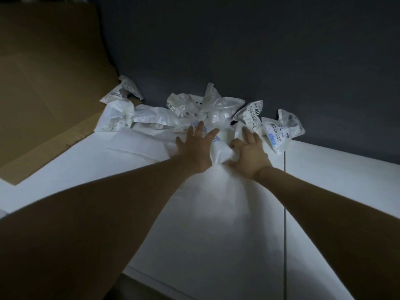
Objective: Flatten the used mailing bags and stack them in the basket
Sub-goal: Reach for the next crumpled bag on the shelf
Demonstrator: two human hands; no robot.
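Our left hand [195, 146], fingers spread flat, presses a white bag [220, 146]; beside it our right hand [250, 153] pinches the bunched edge. Likely light, limp, slippery: hold edges.

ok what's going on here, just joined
A person is working on a white mailing bag at the front of a crumpled pile of bags against the dark wall. The left hand lies on it with fingers spread; the right hand pinches its near end. The pile sits on a white surface, with flat cardboard to the left. No basket is in view, and most bags look unflattened.
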